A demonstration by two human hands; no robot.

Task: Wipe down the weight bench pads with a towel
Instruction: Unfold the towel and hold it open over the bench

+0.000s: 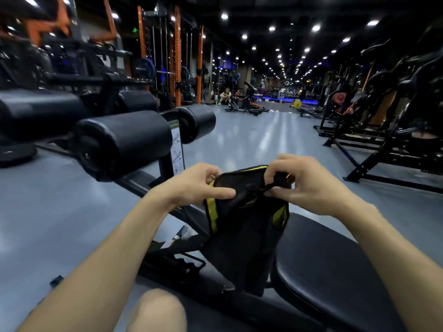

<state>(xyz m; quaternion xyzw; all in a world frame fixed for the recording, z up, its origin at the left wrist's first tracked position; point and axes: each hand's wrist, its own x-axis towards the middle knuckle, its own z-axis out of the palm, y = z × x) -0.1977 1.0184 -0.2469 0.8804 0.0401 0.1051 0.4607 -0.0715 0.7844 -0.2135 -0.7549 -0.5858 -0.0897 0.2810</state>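
Note:
A black towel with yellow-green trim (pixel 244 224) hangs in front of me, held up by its top edge. My left hand (pixel 199 185) pinches the towel's upper left corner. At the upper right, my right hand (pixel 302 185) grips a bunched part of the cloth. Below and to the right lies the black weight bench pad (pixel 335 267), and the towel's lower end hangs beside its left edge. Black roller pads (pixel 124 142) stand on the bench frame at the left. My knee shows at the bottom.
An instruction sticker (pixel 177 149) is fixed to the bench's upright post. Orange racks (pixel 177 56) and black machines line the left; more machines (pixel 388 140) stand at the right. Grey floor (pixel 259 137) stretches ahead, where a person (pixel 225 95) sits far off.

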